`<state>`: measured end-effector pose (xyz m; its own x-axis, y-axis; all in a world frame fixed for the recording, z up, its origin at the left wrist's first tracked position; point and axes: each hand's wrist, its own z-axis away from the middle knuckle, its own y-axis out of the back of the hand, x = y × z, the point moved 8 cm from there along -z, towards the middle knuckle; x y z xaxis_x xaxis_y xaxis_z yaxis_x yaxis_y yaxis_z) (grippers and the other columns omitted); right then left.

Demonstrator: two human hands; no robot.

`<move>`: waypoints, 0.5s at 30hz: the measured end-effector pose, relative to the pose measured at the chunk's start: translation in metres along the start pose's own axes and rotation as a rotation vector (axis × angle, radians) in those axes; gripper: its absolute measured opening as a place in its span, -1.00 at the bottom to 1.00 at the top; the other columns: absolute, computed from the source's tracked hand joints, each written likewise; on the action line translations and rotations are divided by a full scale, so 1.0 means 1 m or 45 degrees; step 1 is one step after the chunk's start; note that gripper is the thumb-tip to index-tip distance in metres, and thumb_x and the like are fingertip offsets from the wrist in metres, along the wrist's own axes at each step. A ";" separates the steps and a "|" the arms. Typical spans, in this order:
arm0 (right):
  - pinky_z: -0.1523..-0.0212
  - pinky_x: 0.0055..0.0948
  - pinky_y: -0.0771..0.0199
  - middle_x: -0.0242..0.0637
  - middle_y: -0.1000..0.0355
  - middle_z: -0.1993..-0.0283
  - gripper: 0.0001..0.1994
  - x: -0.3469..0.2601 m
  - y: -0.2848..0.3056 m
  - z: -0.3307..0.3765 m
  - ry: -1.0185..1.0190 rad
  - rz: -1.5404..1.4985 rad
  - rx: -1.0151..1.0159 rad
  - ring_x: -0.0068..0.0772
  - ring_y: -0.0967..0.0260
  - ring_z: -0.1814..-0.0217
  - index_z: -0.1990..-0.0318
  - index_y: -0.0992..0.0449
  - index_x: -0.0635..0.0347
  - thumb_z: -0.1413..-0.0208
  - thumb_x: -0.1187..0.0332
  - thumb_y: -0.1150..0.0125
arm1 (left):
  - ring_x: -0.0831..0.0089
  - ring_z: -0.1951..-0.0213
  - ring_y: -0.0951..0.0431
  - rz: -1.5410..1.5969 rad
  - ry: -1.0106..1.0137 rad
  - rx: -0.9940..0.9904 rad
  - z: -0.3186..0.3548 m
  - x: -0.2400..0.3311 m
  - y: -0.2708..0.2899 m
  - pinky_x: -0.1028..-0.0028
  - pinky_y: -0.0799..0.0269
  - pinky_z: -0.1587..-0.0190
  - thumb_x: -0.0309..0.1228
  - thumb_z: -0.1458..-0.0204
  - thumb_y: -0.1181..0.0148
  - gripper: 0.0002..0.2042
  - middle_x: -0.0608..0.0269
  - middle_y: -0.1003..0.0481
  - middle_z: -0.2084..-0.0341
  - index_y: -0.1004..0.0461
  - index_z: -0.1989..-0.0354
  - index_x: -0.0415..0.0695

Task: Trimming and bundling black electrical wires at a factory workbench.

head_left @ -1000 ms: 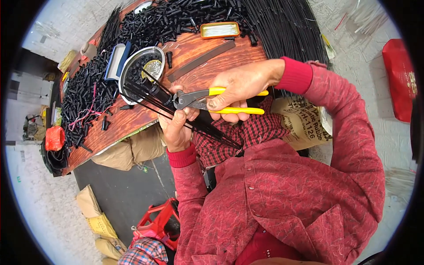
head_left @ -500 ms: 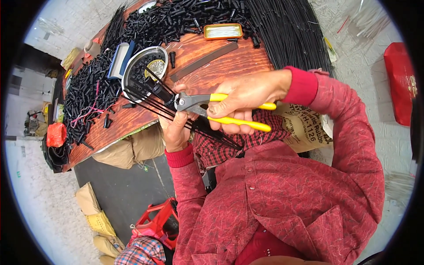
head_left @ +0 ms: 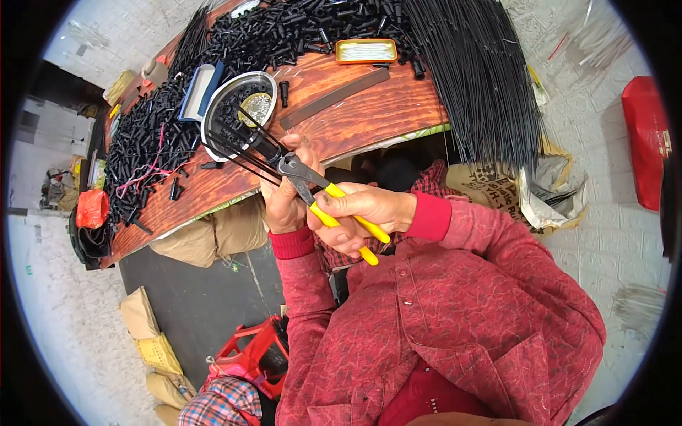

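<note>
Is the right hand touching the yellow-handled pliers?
Touching. The head view shows the right hand wrapped around the handles of the yellow-handled pliers, fingers closed over them.

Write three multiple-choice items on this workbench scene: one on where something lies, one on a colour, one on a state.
1. Where does the small orange-rimmed tin lie?
A. on the wooden table
B. on the floor
C. in the round bowl

2. What colour are the pliers handles?
A. blue
B. yellow
C. green

3. What is the right hand doing?
A. resting open on the table
B. gripping the pliers handles
C. hanging empty

Answers: 1 A, the tin sits on the wooden table among black tube pieces; 2 B, both handles are yellow; 3 B, its fingers wrap the handles while the left hand holds black rods at the pliers' head.
</note>
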<state>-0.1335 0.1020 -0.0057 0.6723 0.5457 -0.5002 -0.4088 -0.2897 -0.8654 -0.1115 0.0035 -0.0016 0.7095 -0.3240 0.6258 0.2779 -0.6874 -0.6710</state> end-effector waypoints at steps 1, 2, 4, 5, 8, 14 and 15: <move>0.57 -0.45 -0.37 -0.37 -0.23 0.55 -0.60 0.000 0.002 -0.002 0.030 0.033 0.020 -0.56 -0.18 0.63 0.15 -0.36 0.18 -0.28 -0.04 -0.01 | 0.49 0.38 -0.34 0.012 0.001 -0.002 0.000 0.000 0.001 0.50 -0.28 0.34 -0.33 -0.01 -0.36 -0.38 0.27 -0.33 0.35 -0.20 -0.18 -0.29; 0.57 -0.45 -0.37 -0.37 -0.23 0.55 -0.60 0.000 0.004 -0.003 0.028 0.034 0.018 -0.56 -0.18 0.63 0.15 -0.36 0.18 -0.28 -0.04 -0.01 | 0.48 0.38 -0.34 0.023 0.002 -0.005 0.000 0.000 0.002 0.50 -0.28 0.34 -0.33 -0.01 -0.36 -0.38 0.26 -0.33 0.35 -0.20 -0.18 -0.29; 0.62 -0.48 -0.33 -0.38 -0.21 0.58 -0.60 0.000 0.007 -0.006 0.026 0.025 -0.055 -0.56 -0.16 0.67 0.17 -0.36 0.17 -0.28 -0.04 -0.01 | 0.48 0.38 -0.34 0.004 0.009 0.009 0.002 0.000 0.005 0.49 -0.29 0.34 -0.33 -0.01 -0.35 -0.38 0.26 -0.33 0.35 -0.20 -0.18 -0.29; 0.65 -0.50 -0.31 -0.39 -0.20 0.60 -0.61 0.001 0.010 -0.007 0.005 -0.035 -0.128 -0.55 -0.16 0.69 0.18 -0.36 0.16 -0.28 -0.03 -0.01 | 0.47 0.37 -0.34 -0.012 0.020 0.022 0.002 -0.001 0.006 0.48 -0.29 0.33 -0.33 -0.01 -0.35 -0.39 0.26 -0.32 0.35 -0.20 -0.18 -0.29; 0.70 -0.51 -0.29 -0.37 -0.20 0.63 -0.63 -0.001 0.019 -0.005 -0.025 -0.065 -0.185 -0.54 -0.17 0.72 0.20 -0.35 0.16 -0.28 -0.01 -0.01 | 0.46 0.35 -0.35 -0.079 0.020 0.016 0.001 -0.001 0.007 0.48 -0.30 0.33 -0.32 -0.02 -0.34 -0.40 0.24 -0.33 0.35 -0.21 -0.18 -0.30; 0.58 -0.49 -0.44 -0.34 -0.29 0.56 -0.57 -0.010 0.021 0.001 -0.097 0.061 -0.308 -0.56 -0.26 0.64 0.15 -0.40 0.25 -0.29 -0.02 0.01 | 0.43 0.32 -0.39 -0.091 0.004 0.011 0.001 -0.003 0.010 0.45 -0.35 0.27 -0.34 -0.03 -0.33 -0.42 0.20 -0.38 0.33 -0.21 -0.16 -0.33; 0.56 -0.47 -0.49 -0.31 -0.33 0.54 -0.54 -0.013 0.020 0.003 -0.109 0.094 -0.310 -0.54 -0.31 0.63 0.15 -0.40 0.30 -0.28 -0.04 0.00 | 0.43 0.32 -0.39 -0.116 0.002 0.034 0.002 -0.002 0.011 0.45 -0.36 0.26 -0.36 -0.03 -0.32 -0.42 0.18 -0.40 0.32 -0.21 -0.16 -0.34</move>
<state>-0.1521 0.0914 -0.0167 0.5869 0.5777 -0.5673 -0.2874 -0.5064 -0.8130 -0.1086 -0.0021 -0.0111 0.6797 -0.2620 0.6851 0.3583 -0.6964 -0.6218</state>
